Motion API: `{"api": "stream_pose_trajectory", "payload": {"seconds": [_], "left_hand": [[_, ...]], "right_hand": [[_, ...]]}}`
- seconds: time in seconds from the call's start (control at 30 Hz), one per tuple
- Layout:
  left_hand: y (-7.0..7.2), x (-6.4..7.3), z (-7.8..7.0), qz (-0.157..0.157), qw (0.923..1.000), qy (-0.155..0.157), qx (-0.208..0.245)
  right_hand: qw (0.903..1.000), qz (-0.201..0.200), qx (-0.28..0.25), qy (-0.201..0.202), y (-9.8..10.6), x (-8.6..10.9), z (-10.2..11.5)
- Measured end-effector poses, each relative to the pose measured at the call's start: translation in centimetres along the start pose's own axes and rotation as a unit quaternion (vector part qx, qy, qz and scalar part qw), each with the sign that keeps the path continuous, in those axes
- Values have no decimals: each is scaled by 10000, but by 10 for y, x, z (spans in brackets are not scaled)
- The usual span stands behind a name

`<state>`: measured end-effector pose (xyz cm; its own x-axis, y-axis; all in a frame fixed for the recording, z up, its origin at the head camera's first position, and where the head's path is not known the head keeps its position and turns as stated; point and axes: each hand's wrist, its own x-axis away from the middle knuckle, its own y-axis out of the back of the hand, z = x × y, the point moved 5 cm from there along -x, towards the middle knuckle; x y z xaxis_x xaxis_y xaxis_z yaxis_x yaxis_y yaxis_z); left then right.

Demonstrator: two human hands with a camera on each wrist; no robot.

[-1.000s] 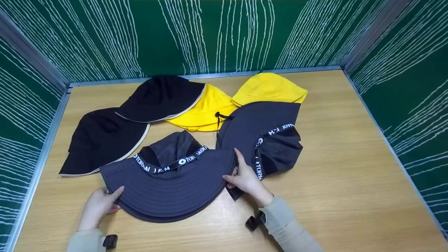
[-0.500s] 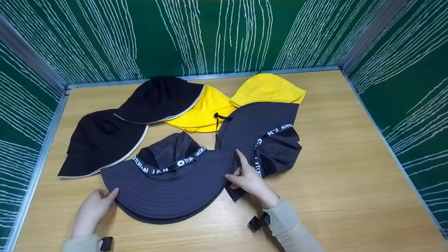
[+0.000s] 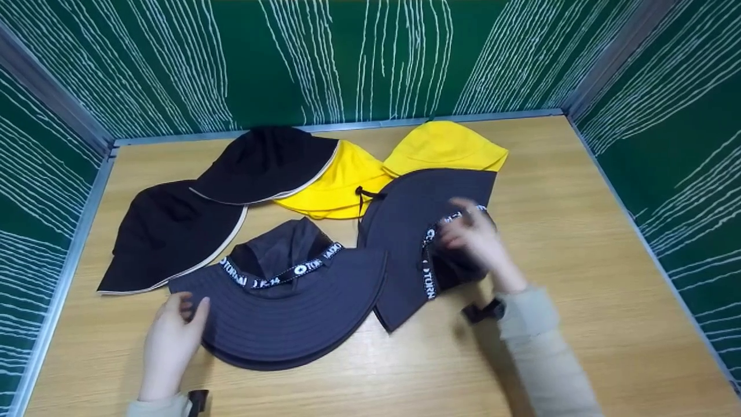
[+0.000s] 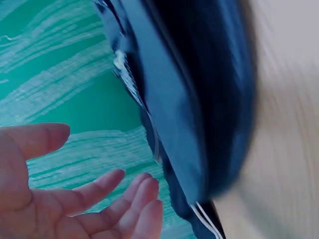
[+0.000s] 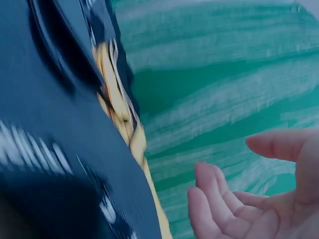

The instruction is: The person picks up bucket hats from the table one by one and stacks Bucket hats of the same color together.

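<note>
Left hand (image 3: 173, 330) rests flat, fingers straight and loosely spread, on the brim of the near grey bucket hat (image 3: 283, 301) at the surface's front edge. Right hand (image 3: 474, 240), fingers relaxed and holding nothing, hovers over the second grey hat (image 3: 405, 231). I'd pinch its brim cleanly, avoiding the cord.

Staged recording booth rather than a home or shop. Walled on three sides by green panels with white streaks (image 3: 347, 58) in grey metal framing (image 3: 52, 87), set around a bare light wooden tabletop (image 3: 579, 289). Nothing but sample bucket hats (image 3: 278, 289) laid out.
</note>
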<state>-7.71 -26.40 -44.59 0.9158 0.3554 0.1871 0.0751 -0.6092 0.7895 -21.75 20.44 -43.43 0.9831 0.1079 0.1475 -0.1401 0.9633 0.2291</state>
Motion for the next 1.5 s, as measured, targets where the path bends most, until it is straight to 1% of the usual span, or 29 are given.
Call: {"api": "stream_pose_trajectory", "payload": {"seconds": [0.07,0.13,0.23,0.3,0.33,0.4,0.43,0.5,0.57,0.63,0.7,0.8,0.9,1.0,1.03,1.07,1.1,1.17,1.27,1.3,1.33,1.4,1.5], "left_hand": [[-5,3,-10,-51,9993,-231,303],[-11,7,-19,8,9973,-413,609],[-21,14,-32,104,9933,-617,968],[-27,19,-40,179,9910,-724,1114],[-30,21,-44,207,9897,-777,1187],[-36,25,-53,269,9873,-867,1304],[-38,26,-56,301,9858,-910,1377],[-42,28,-62,358,9830,-973,1518],[-45,29,-67,398,9805,-1021,1631],[-47,30,-68,431,9788,-1048,1706],[-49,30,-69,453,9776,-1073,1752],[-49,31,-67,470,9734,-1080,1965],[-49,34,-65,421,9661,-1079,2308],[-48,35,-63,330,9584,-1070,2627],[-48,36,-63,313,9567,-1088,2682],[-48,36,-63,309,9556,-1111,2713],[-48,37,-63,312,9544,-1114,2753],[-49,37,-63,334,9539,-1154,2752],[-50,37,-63,349,9535,-1171,2755],[-50,37,-63,347,9534,-1165,2762],[-50,37,-63,345,9533,-1164,2766],[-52,37,-63,354,9525,-1149,2798],[-54,37,-63,366,9535,-1112,2777]], "right_hand": [[9994,-280,-98,-156,23,-15,1],[9975,-584,-66,-403,47,-30,-1],[9912,-1022,50,-836,77,-49,-13],[9877,-1093,170,-1109,90,-59,-25],[9866,-1063,172,-1225,95,-63,-31],[9862,-874,202,-1390,100,-69,-43],[9866,-742,66,-1449,101,-71,-48],[9850,-589,-434,-1566,101,-73,-56],[9805,-449,-916,-1679,99,-73,-62],[9737,-358,-1337,-1810,97,-75,-66],[9712,-319,-1332,-1948,95,-76,-70],[9737,-280,-930,-2063,92,-80,-73],[9777,-265,-430,-2040,88,-84,-76],[9811,-153,-219,-1917,85,-88,-81],[9819,-97,-213,-1881,84,-89,-82],[9822,-45,-450,-1823,85,-89,-84],[9823,12,-511,-1799,85,-89,-86],[9817,116,-614,-1798,85,-89,-86],[9801,93,-677,-1865,85,-88,-83],[9808,68,-466,-1893,85,-88,-79],[9804,18,-470,-1914,86,-87,-76],[9784,-79,-711,-1938,88,-86,-68],[9737,-130,-1132,-1973,95,-84,-58]]}}
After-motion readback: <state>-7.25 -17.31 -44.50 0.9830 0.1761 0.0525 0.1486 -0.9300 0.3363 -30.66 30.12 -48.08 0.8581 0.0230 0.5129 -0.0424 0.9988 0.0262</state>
